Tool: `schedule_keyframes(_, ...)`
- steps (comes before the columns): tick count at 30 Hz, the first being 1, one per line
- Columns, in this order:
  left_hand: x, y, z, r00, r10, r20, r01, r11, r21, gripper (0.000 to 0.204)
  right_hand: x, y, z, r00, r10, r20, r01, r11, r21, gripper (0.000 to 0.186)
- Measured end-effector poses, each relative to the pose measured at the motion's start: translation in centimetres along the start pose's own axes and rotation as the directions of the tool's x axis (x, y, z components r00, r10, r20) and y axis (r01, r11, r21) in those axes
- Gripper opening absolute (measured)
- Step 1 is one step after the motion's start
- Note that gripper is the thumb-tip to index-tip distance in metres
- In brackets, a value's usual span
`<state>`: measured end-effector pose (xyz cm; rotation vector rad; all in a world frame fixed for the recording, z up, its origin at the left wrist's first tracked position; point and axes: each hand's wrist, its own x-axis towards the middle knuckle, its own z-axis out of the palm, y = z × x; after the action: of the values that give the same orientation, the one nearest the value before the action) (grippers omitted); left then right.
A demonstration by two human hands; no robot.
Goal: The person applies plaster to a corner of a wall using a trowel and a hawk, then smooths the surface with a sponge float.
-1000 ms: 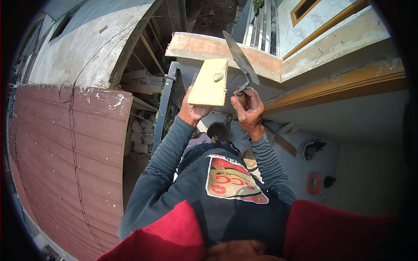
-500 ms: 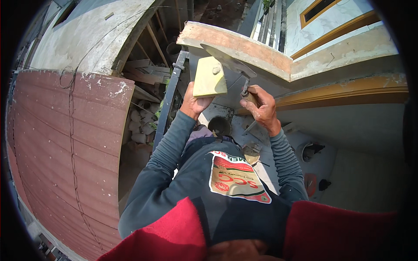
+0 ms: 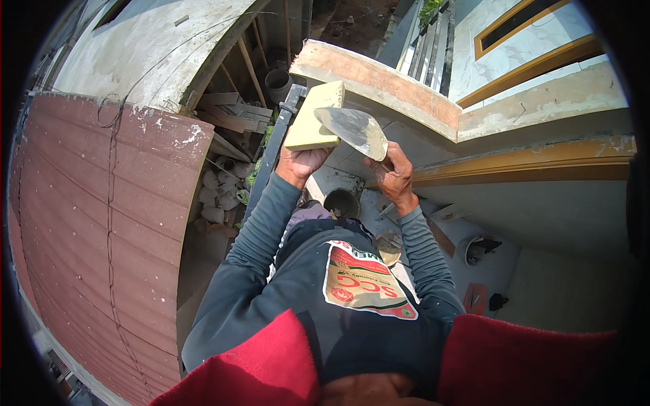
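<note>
Since the earlier frame, the trowel (image 3: pixel 353 130) swings lower and in front of the block (image 3: pixel 310 120), its tip now toward 10 o'clock; the right hand (image 3: pixel 393 177) drops toward 6 with it. The grey lump seen on the block's face doesn't show now; can't tell if it's gone or behind the blade.

Left hand (image 3: pixel 302 166): gripping the block by its lower end, just below 12 o'clock of the view. Block tilts, top toward 1 o'clock, likely to leave the broad face free for the blade. Some fingers hidden behind it.

Right hand: closed on the trowel's handle, mostly covered by fingers. Blade overlaps the block's right edge; touching or apart, can't tell. Grey smear near the blade's handle end. Grip at the rear probably gives wrist control.

Ledge (image 3: pixel 379 86) runs from 12 to 1 o'clock, past the block. Post (image 3: pixel 269 145) stands at 11, close by the left hand. Bucket (image 3: pixel 342 203) sits lower down, mid-view, probably kept there for easy reach. Pail (image 3: pixel 468 253) at 4, red roof (image 3: pixel 115 223) at 9.
</note>
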<state>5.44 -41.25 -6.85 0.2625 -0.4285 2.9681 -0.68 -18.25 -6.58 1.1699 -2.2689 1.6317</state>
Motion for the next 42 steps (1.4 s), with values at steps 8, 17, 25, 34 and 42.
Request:
schedule_keyframes(8,0.2,2.9,-2.2,0.967,0.228,-0.112,-0.215,0.969,0.120,0.036,-0.5,-2.9,-4.9,0.984,0.178,-0.004,-0.175,0.968,-0.181,0.028)
schedule_keyframes(17,0.9,0.5,-5.7,0.984,0.105,-0.141,-0.075,0.976,0.202,0.033,1.3,-5.5,-5.9,0.932,0.344,0.115,-0.335,0.938,-0.089,0.030)
schedule_keyframes(25,1.0,-2.7,-4.9,0.981,-0.075,-0.181,0.080,0.997,0.019,0.042,1.9,-3.6,-2.0,0.999,0.032,-0.033,-0.039,0.970,-0.242,0.032)
schedule_keyframes(34,0.5,-1.6,-3.2,0.963,0.116,-0.245,-0.093,0.990,0.104,0.037,-1.5,-0.7,-0.8,0.999,-0.003,-0.047,-0.013,0.941,-0.338,0.028)
schedule_keyframes(42,0.1,3.7,-5.8,0.927,0.321,-0.195,-0.246,0.911,0.330,0.032,-1.3,-2.2,-6.9,0.990,-0.039,0.136,0.095,0.896,-0.434,0.032)
